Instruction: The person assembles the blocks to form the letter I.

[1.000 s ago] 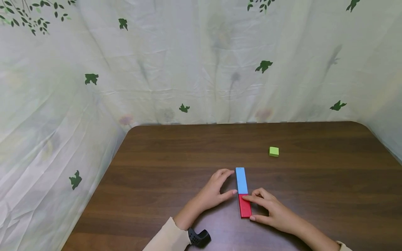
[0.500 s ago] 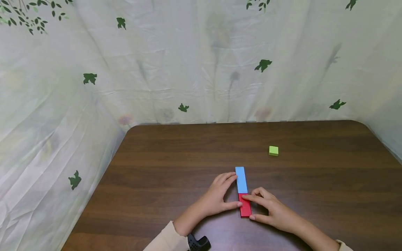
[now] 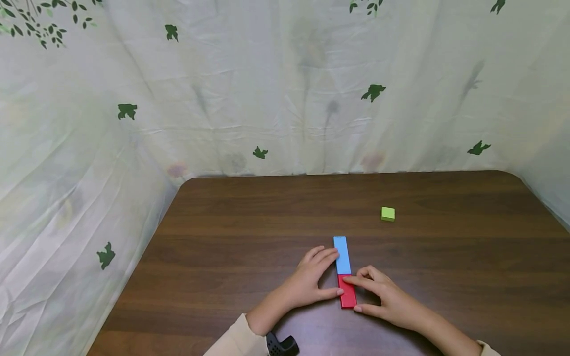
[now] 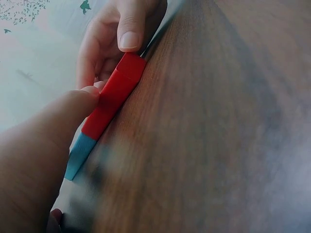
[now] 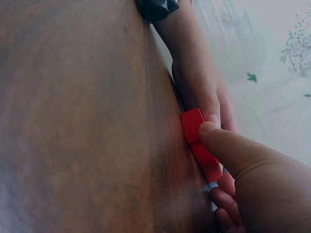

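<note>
In the head view a red block (image 3: 349, 297) and a light blue block (image 3: 343, 261) lie end to end on the table, forming one straight bar, the blue one farther away. My right hand (image 3: 386, 300) holds the red block from the right, its index finger on top and its thumb at the near end. From the left, my left hand (image 3: 305, 283) touches the bar with fairly straight fingers: the fingertips at the blue block's side, the thumb on the red block's edge. The left wrist view also shows the red block (image 4: 109, 104) meeting the blue block (image 4: 80, 154).
A small light green block (image 3: 388, 214) sits farther back on the brown table (image 3: 249, 212), right of the bar. Behind the table hangs a pale curtain (image 3: 276, 89) with leaf patterns. A black device (image 3: 282, 344) is strapped at my left wrist.
My left hand has moved right and come against the blocks, with its thumb now on the red one. The right hand and both blocks have stayed in place.
</note>
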A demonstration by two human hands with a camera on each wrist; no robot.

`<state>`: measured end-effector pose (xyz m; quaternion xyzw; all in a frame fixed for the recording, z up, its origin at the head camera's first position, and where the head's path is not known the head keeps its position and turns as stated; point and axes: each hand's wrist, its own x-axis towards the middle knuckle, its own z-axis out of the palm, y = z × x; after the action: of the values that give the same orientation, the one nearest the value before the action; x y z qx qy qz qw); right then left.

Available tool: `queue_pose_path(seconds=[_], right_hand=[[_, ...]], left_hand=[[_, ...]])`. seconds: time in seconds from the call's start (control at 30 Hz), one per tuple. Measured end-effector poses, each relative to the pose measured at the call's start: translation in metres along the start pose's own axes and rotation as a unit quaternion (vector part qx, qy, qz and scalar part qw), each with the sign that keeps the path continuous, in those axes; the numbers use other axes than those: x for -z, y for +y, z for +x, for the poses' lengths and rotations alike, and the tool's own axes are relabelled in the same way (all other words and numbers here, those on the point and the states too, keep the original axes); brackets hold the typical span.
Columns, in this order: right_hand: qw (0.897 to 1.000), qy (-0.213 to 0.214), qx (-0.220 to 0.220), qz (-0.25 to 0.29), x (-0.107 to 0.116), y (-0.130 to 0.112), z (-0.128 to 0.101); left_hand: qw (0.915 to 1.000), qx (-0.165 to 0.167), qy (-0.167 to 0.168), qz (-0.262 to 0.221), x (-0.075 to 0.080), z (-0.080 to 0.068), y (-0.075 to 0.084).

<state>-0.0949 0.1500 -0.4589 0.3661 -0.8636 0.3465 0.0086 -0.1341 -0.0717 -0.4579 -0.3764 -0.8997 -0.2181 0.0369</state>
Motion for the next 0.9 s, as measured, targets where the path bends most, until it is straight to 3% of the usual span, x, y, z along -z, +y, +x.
queue_pose_path(seconds=[0.43,0.67,0.8,0.9], right_hand=[[1.0,0.005,-0.007,0.012,0.0,0.0,-0.001],[0.996,0.069,0.027,0.043,0.005,-0.008,0.004],[0.994,0.097,0.014,0.046,0.012,-0.015,0.008],[0.993,0.111,0.001,0.038,0.01,-0.008,0.008]], left_hand=[[1.0,0.006,-0.005,-0.003,-0.003,0.0,-0.001],[0.9999,0.007,-0.005,-0.009,-0.002,0.0,0.0],[0.9999,0.005,0.0,-0.009,-0.002,0.001,0.0],[0.9999,0.006,-0.002,-0.012,-0.002,0.001,0.0]])
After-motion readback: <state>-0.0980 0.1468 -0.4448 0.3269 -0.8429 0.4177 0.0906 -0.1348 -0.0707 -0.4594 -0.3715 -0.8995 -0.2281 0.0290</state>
